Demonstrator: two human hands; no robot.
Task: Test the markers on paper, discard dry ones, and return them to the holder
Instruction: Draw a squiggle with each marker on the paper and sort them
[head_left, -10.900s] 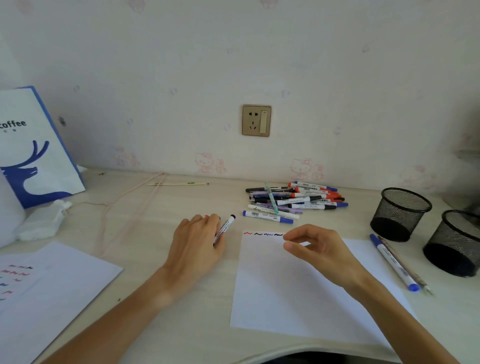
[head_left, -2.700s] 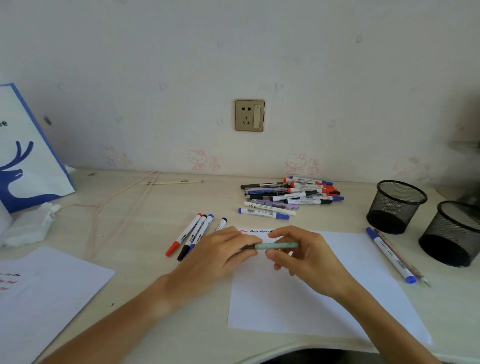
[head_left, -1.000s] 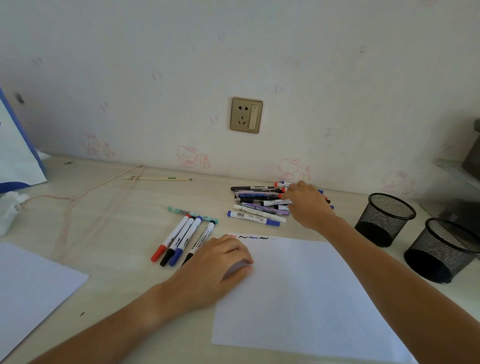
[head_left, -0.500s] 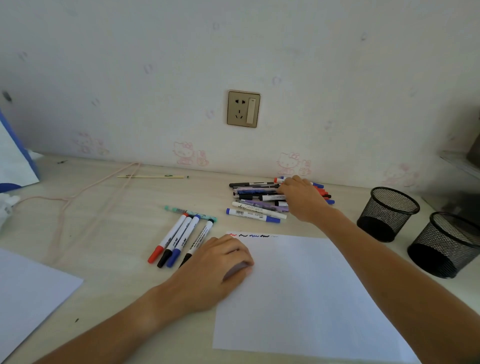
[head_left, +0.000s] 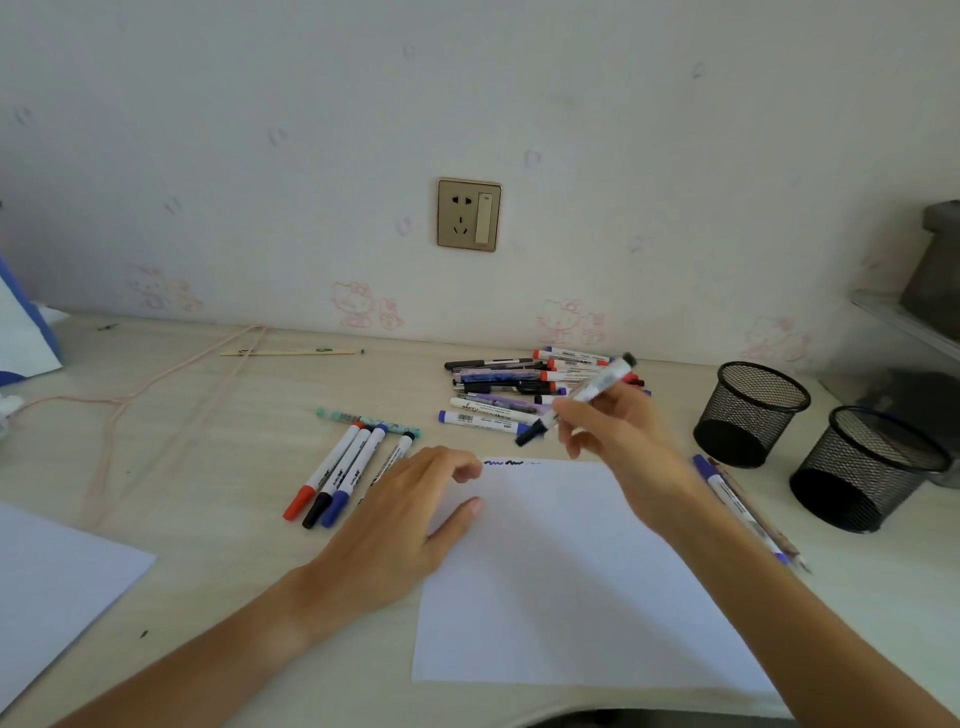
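Pinching marker (head_left: 581, 397) in our right hand (head_left: 618, 431), tilted above top edge of paper (head_left: 571, 571), dark cap low-left, blurred, colour probably black; our left hand (head_left: 405, 525) rests flat on paper's left edge, fingers relaxed, covering start of squiggles (head_left: 511, 462); four tested markers (head_left: 345, 475) lie beside it; untested pile (head_left: 519, 389) sits behind; two mesh holders (head_left: 750, 413) stand right.

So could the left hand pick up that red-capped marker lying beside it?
Probably yes. The left hand rests open on the paper's edge, holding nothing, and the red-capped marker lies just to its left with nothing between them.
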